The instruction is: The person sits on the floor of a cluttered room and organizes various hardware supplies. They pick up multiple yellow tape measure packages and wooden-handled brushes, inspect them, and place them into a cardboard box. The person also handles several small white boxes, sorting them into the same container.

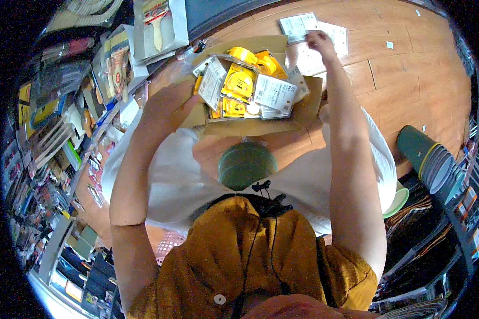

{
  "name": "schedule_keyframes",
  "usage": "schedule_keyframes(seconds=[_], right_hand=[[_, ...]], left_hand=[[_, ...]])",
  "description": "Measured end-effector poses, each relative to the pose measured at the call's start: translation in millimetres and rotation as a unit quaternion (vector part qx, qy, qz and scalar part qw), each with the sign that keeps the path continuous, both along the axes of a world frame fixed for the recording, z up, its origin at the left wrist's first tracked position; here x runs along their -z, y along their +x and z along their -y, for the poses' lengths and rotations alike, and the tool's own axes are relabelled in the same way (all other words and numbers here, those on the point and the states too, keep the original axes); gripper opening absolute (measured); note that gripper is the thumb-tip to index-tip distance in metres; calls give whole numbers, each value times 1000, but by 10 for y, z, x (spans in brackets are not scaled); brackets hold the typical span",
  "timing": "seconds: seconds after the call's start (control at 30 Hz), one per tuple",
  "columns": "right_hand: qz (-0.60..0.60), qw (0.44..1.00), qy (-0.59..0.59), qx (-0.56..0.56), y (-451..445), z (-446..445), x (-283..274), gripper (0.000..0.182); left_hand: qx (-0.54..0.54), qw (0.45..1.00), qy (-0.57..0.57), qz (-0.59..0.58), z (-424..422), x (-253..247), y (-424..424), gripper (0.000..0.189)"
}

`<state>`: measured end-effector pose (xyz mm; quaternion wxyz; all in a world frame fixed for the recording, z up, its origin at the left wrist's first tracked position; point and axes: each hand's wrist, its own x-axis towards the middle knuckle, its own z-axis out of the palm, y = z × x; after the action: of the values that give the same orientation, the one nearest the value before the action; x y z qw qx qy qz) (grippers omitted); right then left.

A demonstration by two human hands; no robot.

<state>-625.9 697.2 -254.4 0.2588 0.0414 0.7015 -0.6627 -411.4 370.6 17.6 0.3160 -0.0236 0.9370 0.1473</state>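
Note:
An open cardboard box [309,95] stands on the floor between my knees, heaped with yellow tape measures [239,82] in blister packs; some packs lie with their white printed backs [275,92] up. My left hand [169,104] is at the box's left side, its fingers near a pack standing on edge [212,84]; whether it touches the pack is unclear. Beyond the box's far right corner, my right hand [320,40] is blurred over several white-backed packs [299,27] lying on the wooden floor. Whether it holds anything cannot be made out.
Shelves with packaged paintbrushes [156,30] and many small tools run along the left. A dark round stool or bin [247,165] is between my legs. Stacked buckets [427,159] lie tilted at right, with a pale green-rimmed bowl [398,202] close to my leg.

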Motion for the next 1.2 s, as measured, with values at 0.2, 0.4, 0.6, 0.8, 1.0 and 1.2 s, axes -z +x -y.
schedule_keyframes(seconds=[0.2, 0.4, 0.6, 0.8, 1.0, 1.2], right_hand=[[-100, 916, 274, -276, 901, 959, -186, 71], [16, 950, 194, -244, 752, 806, -409, 64], [117, 990, -77, -20, 217, -48, -383, 44], [71, 956, -20, 285, 87, -420, 35, 38], [24, 921, -13, 388, 305, -455, 212, 45], [-143, 915, 328, 184, 364, -369, -27, 42]], left_hand=[[-5, 1000, -16, 22, -18, -22, -4, 41], [-4, 1000, -21, -1, 29, 66, 74, 41], [1, 999, 1, -46, 47, 87, 91, 34], [21, 993, 30, -112, 113, 277, 140, 27], [-26, 997, 24, -64, 272, 812, 293, 36], [-106, 994, 20, -11, 361, 1649, 268, 45]])
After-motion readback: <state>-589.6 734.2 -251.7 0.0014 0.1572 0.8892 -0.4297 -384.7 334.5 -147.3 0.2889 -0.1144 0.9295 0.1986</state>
